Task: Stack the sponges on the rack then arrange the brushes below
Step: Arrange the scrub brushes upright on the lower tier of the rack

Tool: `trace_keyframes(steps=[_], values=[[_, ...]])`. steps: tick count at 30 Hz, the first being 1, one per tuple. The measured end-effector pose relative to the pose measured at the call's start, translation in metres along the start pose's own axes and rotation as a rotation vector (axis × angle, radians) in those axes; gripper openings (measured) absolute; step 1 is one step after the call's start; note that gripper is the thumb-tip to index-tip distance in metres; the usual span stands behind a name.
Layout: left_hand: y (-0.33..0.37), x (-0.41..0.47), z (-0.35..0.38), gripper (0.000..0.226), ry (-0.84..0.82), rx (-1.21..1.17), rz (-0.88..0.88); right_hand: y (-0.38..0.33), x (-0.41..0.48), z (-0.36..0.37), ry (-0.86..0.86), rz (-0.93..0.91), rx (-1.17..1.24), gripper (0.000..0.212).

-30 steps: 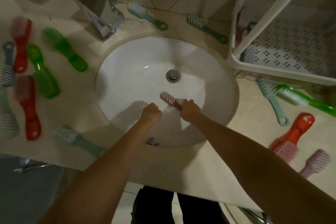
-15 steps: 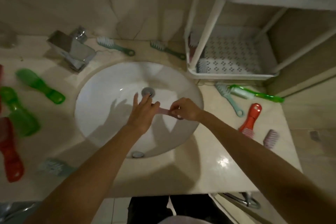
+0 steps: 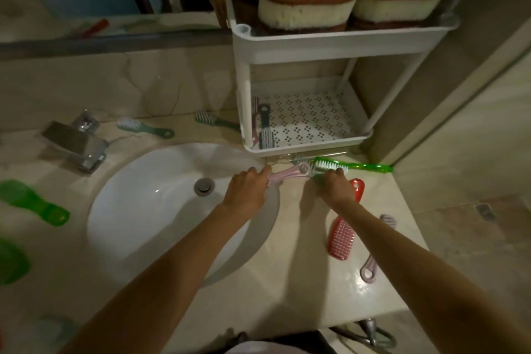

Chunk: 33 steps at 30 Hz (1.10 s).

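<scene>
Reaching forward over the counter (image 3: 301, 282), both bare arms stretch toward the foot of the white rack (image 3: 321, 46). Nearest on the right lie a pale pink brush (image 3: 373, 261), partly hidden by the right forearm, and a red brush (image 3: 342, 238) with its bristles up, just left of that arm. The left hand (image 3: 247, 192) is closed around a pink brush (image 3: 287, 175), whose looped handle end points right over the sink (image 3: 149, 210) rim. The right hand (image 3: 339, 190) is curled down on the counter over what looks like a teal brush, though blur keeps me from saying whether it truly grips it. Just beyond its fingertips a long green brush (image 3: 353, 165) lies along the rack's base. Green brushes (image 3: 37, 204) sit at the far left of the counter, and a tap (image 3: 77, 144) stands left of the basin. Two teal brushes (image 3: 143, 126) lie along the back wall. On the rack's lower shelf (image 3: 316, 121) a dark brush (image 3: 265, 129) rests at the left edge with another beside it. On the top shelf, sponges (image 3: 307, 0) stand stacked in layers.
</scene>
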State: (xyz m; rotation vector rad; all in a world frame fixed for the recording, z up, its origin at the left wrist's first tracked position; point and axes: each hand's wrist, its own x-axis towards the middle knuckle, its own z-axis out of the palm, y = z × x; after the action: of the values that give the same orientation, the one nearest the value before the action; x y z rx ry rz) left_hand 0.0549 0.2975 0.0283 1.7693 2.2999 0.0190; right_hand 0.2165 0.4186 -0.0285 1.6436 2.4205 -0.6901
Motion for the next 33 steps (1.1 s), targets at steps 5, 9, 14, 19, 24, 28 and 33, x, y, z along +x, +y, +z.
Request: trace_keyframes(steps=[5, 9, 14, 19, 24, 28, 33], values=[[0.009, 0.001, -0.002, 0.035, 0.006, -0.09, -0.094, -0.004, -0.002, -0.008, -0.108, 0.129, 0.257, 0.034], [0.016, -0.004, -0.006, 0.037, 0.039, -0.215, -0.172, -0.003, -0.006, -0.021, -0.198, 0.107, 0.354, 0.031], [0.029, -0.002, -0.011, 0.031, 0.096, -0.279, -0.191, 0.006, -0.021, -0.041, -0.301, 0.191, 0.387, 0.013], [0.05, 0.013, -0.028, 0.033, 0.159, -0.299, -0.19, 0.017, -0.032, -0.066, -0.217, 0.142, 0.36, 0.023], [0.056, 0.054, -0.044, 0.034, 0.237, -0.116, -0.155, 0.013, -0.023, -0.092, -0.027, 0.125, 0.396, 0.033], [0.054, 0.091, -0.056, 0.042, 0.277, 0.0, -0.066, -0.002, -0.005, -0.112, 0.072, 0.099, 0.448, 0.025], [0.047, 0.135, -0.053, 0.04, 0.172, 0.009, -0.074, -0.01, 0.024, -0.121, 0.109, 0.094, 0.444, 0.028]])
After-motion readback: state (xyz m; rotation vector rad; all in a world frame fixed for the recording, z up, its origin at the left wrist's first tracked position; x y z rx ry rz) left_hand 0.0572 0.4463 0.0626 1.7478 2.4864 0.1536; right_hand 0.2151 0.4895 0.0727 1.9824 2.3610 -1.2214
